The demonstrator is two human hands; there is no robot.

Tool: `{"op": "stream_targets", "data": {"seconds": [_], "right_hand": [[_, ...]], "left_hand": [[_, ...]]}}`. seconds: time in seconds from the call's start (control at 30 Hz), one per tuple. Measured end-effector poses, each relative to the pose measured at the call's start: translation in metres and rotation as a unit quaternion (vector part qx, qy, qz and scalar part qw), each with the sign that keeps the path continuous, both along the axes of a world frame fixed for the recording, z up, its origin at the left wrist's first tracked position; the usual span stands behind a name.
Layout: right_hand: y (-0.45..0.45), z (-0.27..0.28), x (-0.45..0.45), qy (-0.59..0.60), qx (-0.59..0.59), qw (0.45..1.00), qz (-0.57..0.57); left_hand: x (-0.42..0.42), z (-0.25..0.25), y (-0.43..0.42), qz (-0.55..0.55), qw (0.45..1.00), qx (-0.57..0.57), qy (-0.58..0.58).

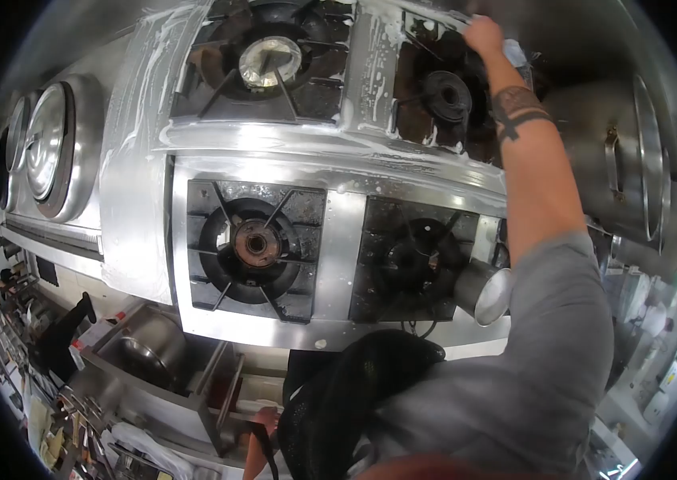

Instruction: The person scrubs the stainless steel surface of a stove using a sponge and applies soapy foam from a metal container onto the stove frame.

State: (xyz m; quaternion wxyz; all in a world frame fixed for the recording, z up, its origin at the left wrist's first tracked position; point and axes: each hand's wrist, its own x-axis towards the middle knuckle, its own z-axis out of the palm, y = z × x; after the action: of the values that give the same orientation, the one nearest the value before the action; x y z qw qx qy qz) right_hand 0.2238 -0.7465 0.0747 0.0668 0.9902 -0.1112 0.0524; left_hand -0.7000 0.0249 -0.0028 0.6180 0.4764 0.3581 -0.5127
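Observation:
My right hand [484, 37] reaches to the far right rear of the stove, above the back right burner [445, 96]. Its fingers look closed, but whatever they hold is too small and dark to make out. White foam [378, 72] streaks the steel around the rear burners. Behind my wrist is a pale bluish thing [514, 54] of unclear kind. The back left burner [270, 62] has a shiny, foil-like disc at its centre. At the lower edge, a skin-toned shape [265, 424] beside the black cloth may be part of my left arm; its fingers cannot be read.
Two front burners [255, 245] sit closer to me. A small steel pot [489, 293] lies tilted beside the front right one. A large steel pot [606, 156] stands right, a lidded pot [49, 148] left. Below left are open drawers [186, 400] and a steel pot [146, 344].

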Motion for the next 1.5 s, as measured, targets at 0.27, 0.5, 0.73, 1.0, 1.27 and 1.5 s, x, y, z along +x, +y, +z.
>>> {"op": "stream_targets", "data": {"seconds": [0.27,0.5,0.73,1.0,1.27,1.5], "right_hand": [[-0.030,0.014,-0.049,-0.135,0.037,0.990,0.003],[-0.112,0.028,-0.073,0.103,0.109,0.985,-0.083],[-0.026,0.023,-0.027,-0.056,-0.018,0.997,0.042],[0.201,0.030,0.006,-0.022,0.035,0.982,0.183],[0.260,0.047,-0.197,0.108,0.102,0.944,0.294],[0.179,0.028,-0.355,0.048,0.104,0.971,0.210]], "left_hand": [[0.032,0.013,-0.032,0.037,0.982,0.168,0.072],[0.057,-0.003,-0.006,-0.079,0.984,0.143,-0.064],[0.085,0.010,-0.004,-0.221,0.937,0.145,-0.229],[0.125,0.033,-0.031,-0.254,0.928,0.217,-0.167],[0.100,-0.020,-0.024,-0.243,0.931,0.213,-0.171],[0.172,-0.018,-0.012,-0.256,0.912,0.174,-0.269]]}}
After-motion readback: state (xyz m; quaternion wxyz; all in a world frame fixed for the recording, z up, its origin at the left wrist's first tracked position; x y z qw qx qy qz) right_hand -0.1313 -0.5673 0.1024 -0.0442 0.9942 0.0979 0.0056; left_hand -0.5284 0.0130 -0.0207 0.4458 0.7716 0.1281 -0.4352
